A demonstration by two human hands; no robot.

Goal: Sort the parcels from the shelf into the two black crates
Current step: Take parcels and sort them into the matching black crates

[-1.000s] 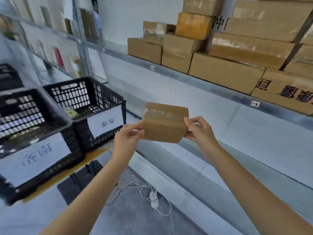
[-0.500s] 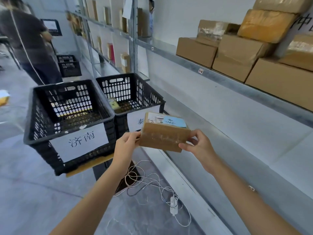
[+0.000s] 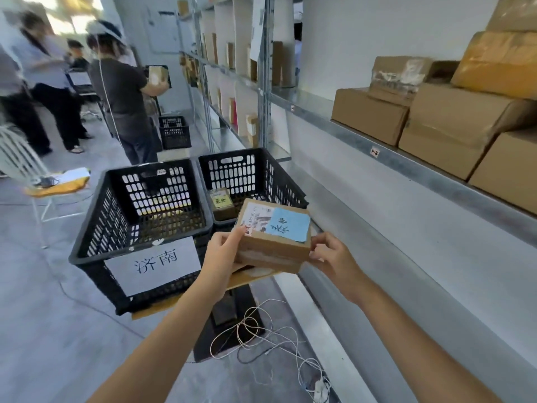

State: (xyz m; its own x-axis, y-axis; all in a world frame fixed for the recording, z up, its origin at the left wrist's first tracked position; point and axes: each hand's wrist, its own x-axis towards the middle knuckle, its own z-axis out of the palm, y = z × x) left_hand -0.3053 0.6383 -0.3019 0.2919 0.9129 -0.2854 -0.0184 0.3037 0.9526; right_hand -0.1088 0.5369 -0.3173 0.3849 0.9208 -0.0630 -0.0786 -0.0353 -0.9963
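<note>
I hold a small brown cardboard parcel (image 3: 273,251) with a blue handwritten note and a white label on top. My left hand (image 3: 222,254) grips its left end, my right hand (image 3: 331,257) its right end. It hovers over the near right corner of the right black crate (image 3: 286,184), which holds one small parcel (image 3: 222,203) with a yellow note. The left black crate (image 3: 96,228) carries a white paper sign on its front. More brown parcels (image 3: 369,114) are stacked on the metal shelf (image 3: 436,174) to my right.
Both crates sit on a low stand over white cables (image 3: 261,335) on the grey floor. A person (image 3: 125,94) holding a box stands down the aisle beside another black crate (image 3: 174,132), with other people behind. A white chair (image 3: 35,175) is at left.
My view has swung left from the shelf toward the crates. The parcel has tipped so its labelled top faces up, and it has moved nearer the right crate, still in both hands.
</note>
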